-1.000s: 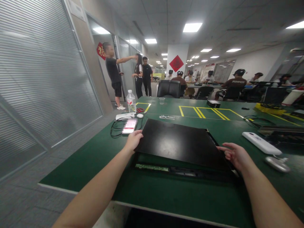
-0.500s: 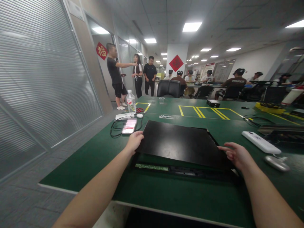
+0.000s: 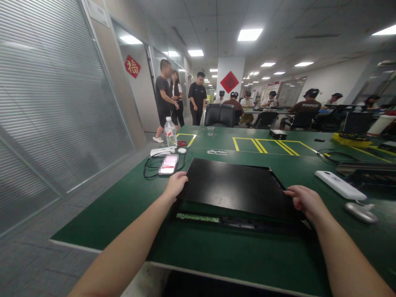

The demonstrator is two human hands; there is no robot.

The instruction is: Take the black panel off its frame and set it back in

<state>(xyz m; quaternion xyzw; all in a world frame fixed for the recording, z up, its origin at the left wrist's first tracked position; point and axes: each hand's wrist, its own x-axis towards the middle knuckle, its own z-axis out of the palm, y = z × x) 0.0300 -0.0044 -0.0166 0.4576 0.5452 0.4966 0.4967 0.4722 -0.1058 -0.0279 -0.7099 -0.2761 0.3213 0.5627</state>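
A thin black flat panel (image 3: 232, 185), which looks like a display panel, lies slightly tilted in front of me. My left hand (image 3: 177, 184) pinches its left edge between thumb and fingers. On the other side, my right hand (image 3: 305, 201) has its thumb and fingers closed on the right edge, near a dark frame strip. Below the panel's near edge runs a black strip with a green circuit board (image 3: 198, 218) at its left part. What lies under the panel is hidden.
Left of the panel are a phone (image 3: 168, 164), cables, a water bottle (image 3: 170, 133) and red-handled scissors (image 3: 182, 143). Calipers (image 3: 217, 152) lie behind it. At right are a white power bank (image 3: 340, 185) and a silver mouse-like device (image 3: 361, 212). People stand and sit beyond the green table (image 3: 123, 210).
My right hand's fingers have closed on the panel's right edge; before, they were more spread. My left hand has barely moved. In the background, standing people have shifted, one lowering an outstretched arm.
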